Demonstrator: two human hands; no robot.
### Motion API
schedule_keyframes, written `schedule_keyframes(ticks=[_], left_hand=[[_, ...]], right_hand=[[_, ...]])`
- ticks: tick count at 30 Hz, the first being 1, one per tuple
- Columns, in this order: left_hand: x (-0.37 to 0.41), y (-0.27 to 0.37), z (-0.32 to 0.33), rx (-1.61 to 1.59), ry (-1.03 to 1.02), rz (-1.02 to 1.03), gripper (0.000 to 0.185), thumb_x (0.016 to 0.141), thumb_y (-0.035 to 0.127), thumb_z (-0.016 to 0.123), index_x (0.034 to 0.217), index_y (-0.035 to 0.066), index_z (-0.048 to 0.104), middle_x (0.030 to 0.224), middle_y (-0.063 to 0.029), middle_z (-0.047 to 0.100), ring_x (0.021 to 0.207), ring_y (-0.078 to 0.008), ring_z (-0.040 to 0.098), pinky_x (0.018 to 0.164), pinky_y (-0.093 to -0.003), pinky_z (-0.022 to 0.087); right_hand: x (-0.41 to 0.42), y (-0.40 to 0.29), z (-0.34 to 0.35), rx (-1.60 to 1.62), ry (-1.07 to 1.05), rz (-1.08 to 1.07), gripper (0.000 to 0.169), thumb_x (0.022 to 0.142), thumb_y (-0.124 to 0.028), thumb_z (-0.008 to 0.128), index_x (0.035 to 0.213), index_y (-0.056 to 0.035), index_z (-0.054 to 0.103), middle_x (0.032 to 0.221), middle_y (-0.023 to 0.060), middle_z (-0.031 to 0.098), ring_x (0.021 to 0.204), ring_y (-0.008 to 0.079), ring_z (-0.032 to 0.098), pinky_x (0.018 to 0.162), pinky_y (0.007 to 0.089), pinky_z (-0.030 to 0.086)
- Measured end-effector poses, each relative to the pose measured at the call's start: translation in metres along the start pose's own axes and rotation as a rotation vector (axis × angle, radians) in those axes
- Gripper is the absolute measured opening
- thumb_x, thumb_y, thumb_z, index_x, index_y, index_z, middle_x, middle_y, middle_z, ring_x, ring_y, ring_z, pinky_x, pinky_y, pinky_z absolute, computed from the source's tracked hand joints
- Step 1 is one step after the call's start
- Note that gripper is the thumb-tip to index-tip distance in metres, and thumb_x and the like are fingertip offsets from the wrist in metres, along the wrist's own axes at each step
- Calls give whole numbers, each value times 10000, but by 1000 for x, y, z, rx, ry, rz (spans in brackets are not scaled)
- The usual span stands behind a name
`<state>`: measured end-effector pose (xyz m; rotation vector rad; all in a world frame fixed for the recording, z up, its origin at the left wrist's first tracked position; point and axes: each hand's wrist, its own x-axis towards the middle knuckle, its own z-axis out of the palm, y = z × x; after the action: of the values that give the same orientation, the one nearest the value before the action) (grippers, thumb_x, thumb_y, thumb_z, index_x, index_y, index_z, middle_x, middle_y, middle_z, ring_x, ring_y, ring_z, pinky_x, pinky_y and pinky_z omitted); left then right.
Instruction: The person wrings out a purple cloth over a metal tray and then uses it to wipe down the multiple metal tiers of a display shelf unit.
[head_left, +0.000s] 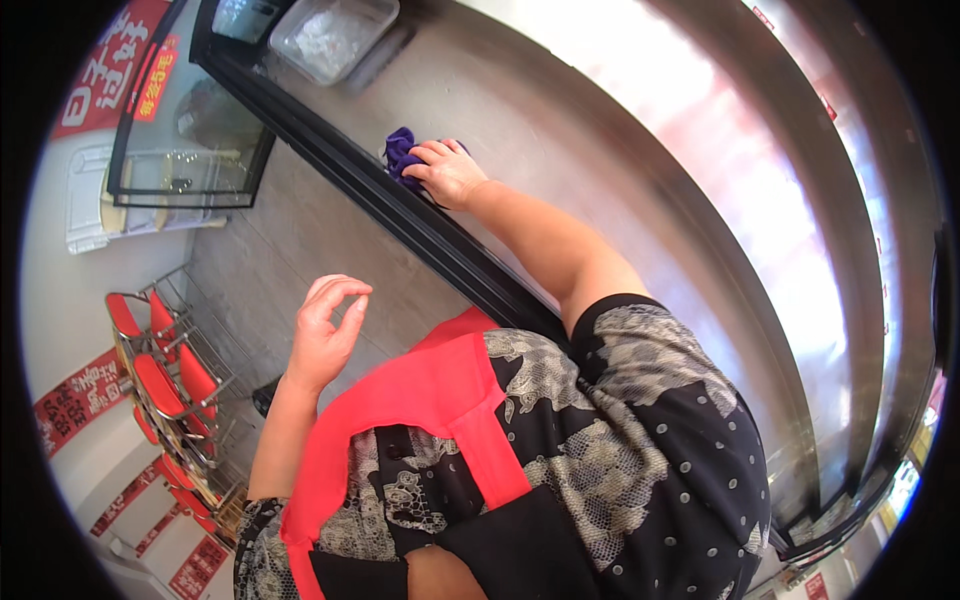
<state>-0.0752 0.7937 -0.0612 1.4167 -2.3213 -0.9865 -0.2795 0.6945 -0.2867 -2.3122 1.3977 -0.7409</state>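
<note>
My right hand (448, 174) presses on a crumpled purple cloth (401, 150), on the metal surface (517, 150) inside what looks like a display cabinet. The cloth lies beside the cabinet's long black edge rail (375, 191), and my palm and fingers cover part of it. My left hand (328, 326) is raised over the floor side of the rail, empty, its fingers loosely curled and the thumb close to the forefinger. The red apron (397, 382) covers part of my patterned black top.
A clear plastic tub (334, 37) with white contents stands at the cabinet's far end. A black-framed glass panel (217, 135) is at upper left. Curved, shiny shelves (720, 150) rise on the right. Red-seated metal chairs (161, 382) stand on the left.
</note>
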Motion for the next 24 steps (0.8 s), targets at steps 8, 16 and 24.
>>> schedule_keyframes(ticks=[8,16,24], left_hand=[[104,-29,-19,149,148,301,81,793,29,614,874,32,622,952,-95,616,979,-265,550,876,-350,430],[225,-101,-48,416,182,447,128,848,144,594,909,37,629,974,-117,624,982,-280,555,879,-361,429],[245,-109,-38,618,29,131,334,879,347,556,807,35,650,792,-93,632,842,-266,573,966,-357,366]], right_hand=[[-60,9,-124,1428,357,647,360,866,-102,528,1220,-44,551,999,1,592,828,72,525,744,224,441],[-344,-48,-179,678,1000,1247,366,892,-133,517,1246,-43,532,1120,39,576,997,131,522,887,250,401],[-409,-24,-83,-294,575,2056,688,799,-383,528,1413,-233,255,1413,282,251,1265,463,287,1042,509,268]])
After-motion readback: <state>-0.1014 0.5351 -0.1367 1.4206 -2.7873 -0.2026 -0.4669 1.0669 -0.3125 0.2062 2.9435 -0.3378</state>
